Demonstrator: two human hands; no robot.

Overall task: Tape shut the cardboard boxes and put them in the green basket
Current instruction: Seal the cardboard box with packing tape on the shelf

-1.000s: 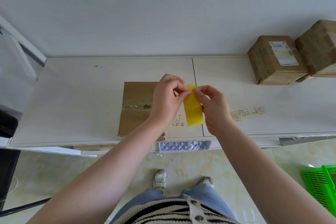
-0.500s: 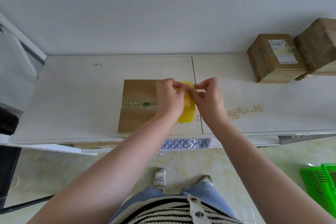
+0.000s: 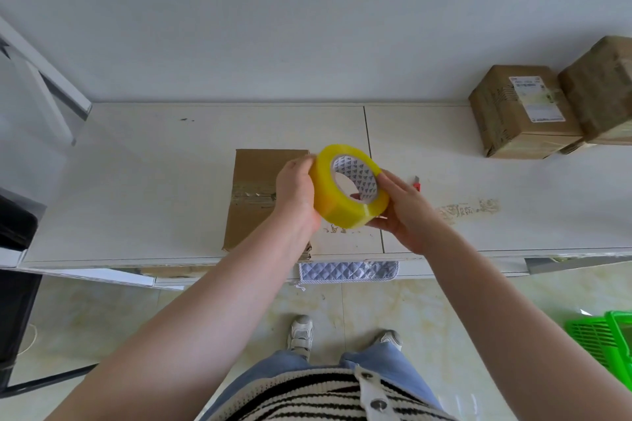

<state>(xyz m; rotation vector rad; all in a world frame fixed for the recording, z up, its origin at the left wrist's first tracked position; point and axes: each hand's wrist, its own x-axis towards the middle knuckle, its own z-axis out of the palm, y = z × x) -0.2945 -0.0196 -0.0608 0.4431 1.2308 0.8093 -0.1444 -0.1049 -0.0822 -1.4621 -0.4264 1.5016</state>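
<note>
Two hands hold a roll of yellow tape (image 3: 349, 185) up over the front part of the counter (image 3: 171, 161), between them. The left hand (image 3: 297, 189) cups the roll's left side, its fingers curled round the outer band. The right hand (image 3: 403, 212) holds the right and lower side, thumb along the roll's rim and fingers wrapped beneath it. The roll is tilted, so its white printed core faces up and toward the camera.

Under and behind the left hand a flat cardboard box (image 3: 256, 195) lies on the counter, near the front edge and a little left of the seam in the counter top; a strip of clear tape crosses its top seam. Its right part is hidden by the hand and the roll. A small red cutter (image 3: 417, 184) lies on the counter just right of the right hand's fingertips.

At the counter's far right corner, against the wall, stand two more cardboard boxes touching each other: one with a white label (image 3: 519, 113) and, right of it, a second one cut by the frame edge (image 3: 602, 89).

On the floor at the lower right, the green basket (image 3: 602, 338) shows only its corner. A quilted cloth (image 3: 349, 272) hangs below the counter's front edge.
</note>
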